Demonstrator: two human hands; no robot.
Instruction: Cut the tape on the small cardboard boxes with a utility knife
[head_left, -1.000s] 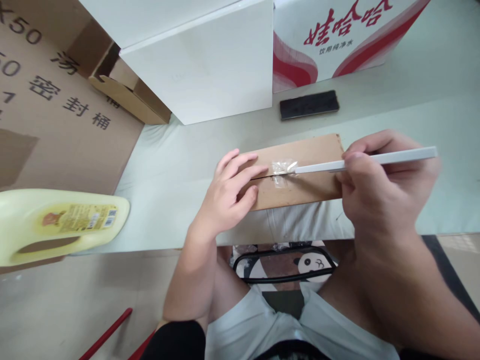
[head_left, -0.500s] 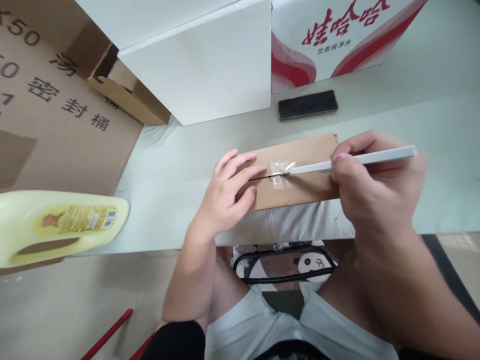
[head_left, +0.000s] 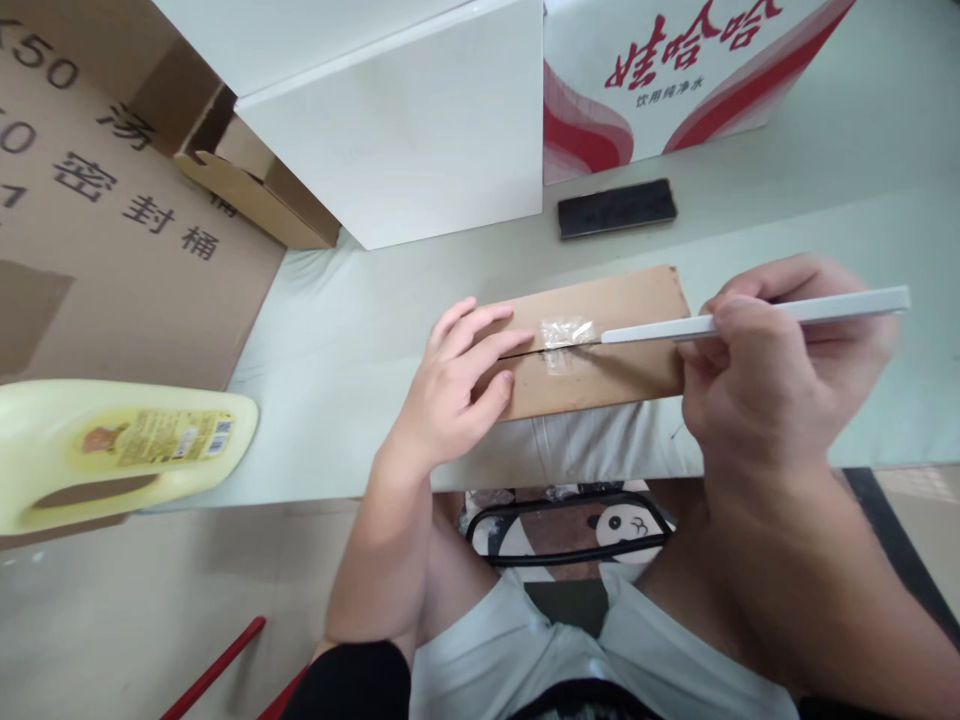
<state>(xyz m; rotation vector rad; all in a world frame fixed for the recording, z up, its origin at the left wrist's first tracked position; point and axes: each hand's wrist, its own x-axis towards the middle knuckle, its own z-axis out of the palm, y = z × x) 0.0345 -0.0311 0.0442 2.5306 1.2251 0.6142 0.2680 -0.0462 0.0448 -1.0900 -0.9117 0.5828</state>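
Note:
A small brown cardboard box lies on the pale green cloth, with a dark seam running along its top. Clear tape crosses that seam near the middle, and it looks slit there. My left hand rests on the box's left end, fingers spread and pressing flat. In my right hand is a slim white utility knife, gripped between thumb and fingers. Its thin tip points left along the seam, at the right edge of the tape. How far the blade sits in the seam I cannot tell.
A black phone lies behind the box. Further back stand a white box and a red-and-white carton. Large cardboard boxes fill the left, with a pale yellow bottle near the table's front edge.
My right hand has drawn the utility knife to the right, so its tip has shifted from the middle of the tape to the tape's right edge. The left hand stays put.

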